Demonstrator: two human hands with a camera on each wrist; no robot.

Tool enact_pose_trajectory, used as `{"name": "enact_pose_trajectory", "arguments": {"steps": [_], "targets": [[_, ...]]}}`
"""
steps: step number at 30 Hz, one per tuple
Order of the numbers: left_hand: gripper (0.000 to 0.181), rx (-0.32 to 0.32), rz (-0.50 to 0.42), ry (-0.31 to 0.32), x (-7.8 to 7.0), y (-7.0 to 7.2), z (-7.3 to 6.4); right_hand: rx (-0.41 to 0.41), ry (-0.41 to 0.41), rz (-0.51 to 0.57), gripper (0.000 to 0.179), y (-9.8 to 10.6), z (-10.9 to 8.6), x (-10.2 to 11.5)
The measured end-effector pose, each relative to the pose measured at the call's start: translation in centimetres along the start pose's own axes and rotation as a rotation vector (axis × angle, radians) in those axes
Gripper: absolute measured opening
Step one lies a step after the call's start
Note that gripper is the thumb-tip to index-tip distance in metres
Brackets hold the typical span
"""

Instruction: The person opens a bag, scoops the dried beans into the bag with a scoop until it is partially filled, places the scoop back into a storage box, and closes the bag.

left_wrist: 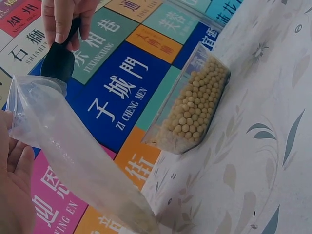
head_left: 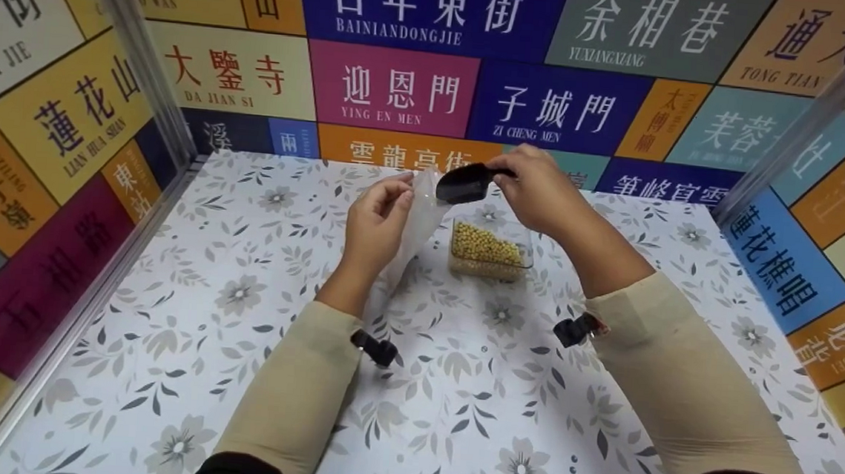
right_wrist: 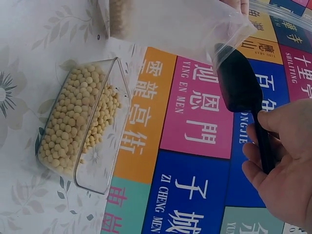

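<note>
My left hand holds a clear plastic bag near its open top, and the bag hangs down toward the table. At the bag's bottom, some soybeans show in the right wrist view. My right hand grips the handle of a black scoop. The scoop's tip is tilted down at the bag's mouth, just inside its edge. Whether beans lie in the scoop I cannot tell. Right of the bag stands a clear rectangular container part filled with soybeans, heaped toward one side.
A white cloth with grey flowers and leaves covers the table. Behind it rises a wall of coloured panels with Chinese lettering, and similar side walls stand at left and right.
</note>
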State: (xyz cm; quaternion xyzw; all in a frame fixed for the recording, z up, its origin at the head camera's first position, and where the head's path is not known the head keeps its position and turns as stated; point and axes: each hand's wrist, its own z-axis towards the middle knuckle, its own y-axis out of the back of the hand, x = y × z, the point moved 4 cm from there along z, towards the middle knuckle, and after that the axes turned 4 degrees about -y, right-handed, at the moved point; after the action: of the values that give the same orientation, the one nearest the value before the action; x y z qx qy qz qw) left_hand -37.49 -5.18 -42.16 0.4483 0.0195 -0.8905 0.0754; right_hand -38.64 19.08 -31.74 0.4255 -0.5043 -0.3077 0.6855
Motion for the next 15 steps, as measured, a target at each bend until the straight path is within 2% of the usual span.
{"name": "enact_pose_trajectory", "arguments": {"steps": [6, 11, 15], "targets": [[0.015, 0.007, 0.009, 0.003, 0.0, 0.1, 0.0, -0.022, -0.030, 0.103, 0.036, 0.1, -0.4, -1.3], [0.015, 0.015, 0.030, 0.009, 0.3, 0.3, 0.0, -0.065, -0.096, 0.209, 0.040, 0.4, -0.9, -4.0], [0.015, 0.031, 0.015, 0.005, 0.5, 0.3, -0.1, -0.065, -0.147, 0.216, 0.043, 0.1, -1.3, -6.3]]}}
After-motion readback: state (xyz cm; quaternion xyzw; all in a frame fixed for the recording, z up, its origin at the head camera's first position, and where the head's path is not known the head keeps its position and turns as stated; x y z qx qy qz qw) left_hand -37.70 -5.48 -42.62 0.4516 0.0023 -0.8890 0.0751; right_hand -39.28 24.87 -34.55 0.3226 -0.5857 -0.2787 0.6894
